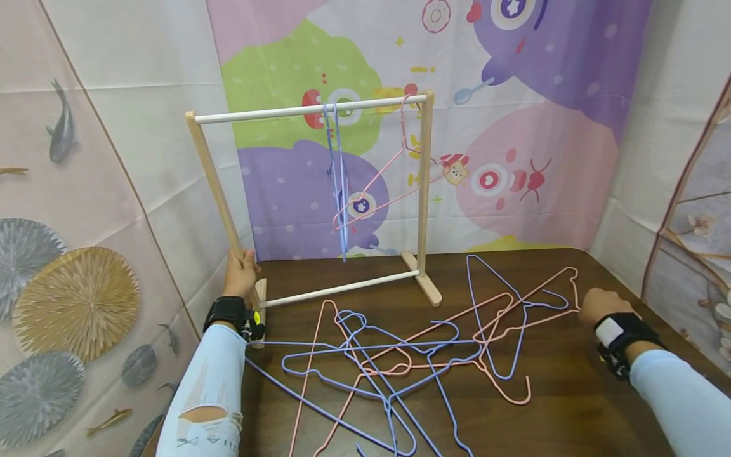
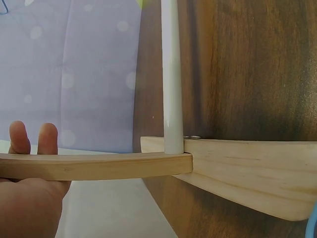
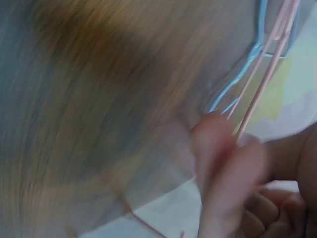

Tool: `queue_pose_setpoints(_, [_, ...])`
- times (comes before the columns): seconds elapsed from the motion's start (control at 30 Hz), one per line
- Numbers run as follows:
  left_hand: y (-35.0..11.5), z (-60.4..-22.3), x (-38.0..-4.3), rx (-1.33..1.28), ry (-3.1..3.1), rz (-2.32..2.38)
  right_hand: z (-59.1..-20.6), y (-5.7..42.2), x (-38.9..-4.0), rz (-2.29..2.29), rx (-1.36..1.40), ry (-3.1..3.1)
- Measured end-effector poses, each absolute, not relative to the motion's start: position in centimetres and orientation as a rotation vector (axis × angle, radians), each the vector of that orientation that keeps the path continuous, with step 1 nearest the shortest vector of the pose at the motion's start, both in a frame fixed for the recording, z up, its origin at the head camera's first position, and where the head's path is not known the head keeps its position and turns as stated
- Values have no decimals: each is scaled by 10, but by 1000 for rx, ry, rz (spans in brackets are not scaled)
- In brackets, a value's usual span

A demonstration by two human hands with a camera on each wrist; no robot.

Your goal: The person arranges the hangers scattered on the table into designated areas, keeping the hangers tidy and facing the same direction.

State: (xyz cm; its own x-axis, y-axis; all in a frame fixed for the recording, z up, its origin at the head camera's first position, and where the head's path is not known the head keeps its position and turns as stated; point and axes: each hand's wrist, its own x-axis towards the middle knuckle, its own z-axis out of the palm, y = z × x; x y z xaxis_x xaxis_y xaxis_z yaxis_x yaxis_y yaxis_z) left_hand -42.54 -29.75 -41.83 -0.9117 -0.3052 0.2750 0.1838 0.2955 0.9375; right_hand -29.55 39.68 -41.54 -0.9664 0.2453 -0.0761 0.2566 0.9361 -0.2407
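Observation:
My left hand [image 1: 241, 274] grips the lower part of the wooden rack's [image 1: 216, 181] left upright, its fingers wrapped around the wood. Two fingertips [image 2: 48, 138] show behind the upright in the left wrist view. At the table's right side, my curled right hand [image 1: 608, 306] is at the end of a pink hanger [image 1: 545, 318]. In the right wrist view its fingers [image 3: 218, 144] are blurred and seem to pinch the pink wire. Blue hangers [image 1: 338, 178] and a pink hanger [image 1: 377, 174] hang from the rack's white top rod [image 1: 257, 115].
Several tangled blue and pink hangers [image 1: 394, 395] cover the middle and front of the brown table [image 1: 562, 406]. One blue hanger [image 1: 518, 355] lies near the right foot [image 1: 425, 289] of the rack. A cartoon cloth [image 1: 542, 82] hangs behind the table.

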Motion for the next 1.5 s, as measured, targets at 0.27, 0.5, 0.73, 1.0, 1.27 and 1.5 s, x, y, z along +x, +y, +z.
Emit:
queue_pose_setpoints(0.27, [-298, -419, -428, 98, -2164, -1634, -420, 387, -299, -498, 419, 3266])
queue_pose_setpoints(0.5, [-298, -420, -430, 99, -2147, -1668, -415, 359, -304, -742, 466, 3367])
queue_pose_setpoints(0.73, [-299, -420, -429, 105, -2161, -1640, -418, 328, -307, -932, 319, 3477])
queue_pose_setpoints(1.0, [-299, -420, -428, 104, -2175, -1635, -435, 299, -308, -1160, 233, 3466])
queue_pose_setpoints(1.27, [-300, -420, -430, 88, -2198, -1601, -434, 295, -302, -1833, 92, 2812])
queue_pose_setpoints(1.5, [-302, -421, -430, 91, -2208, -1589, -408, 279, -297, -1866, -59, 2578])
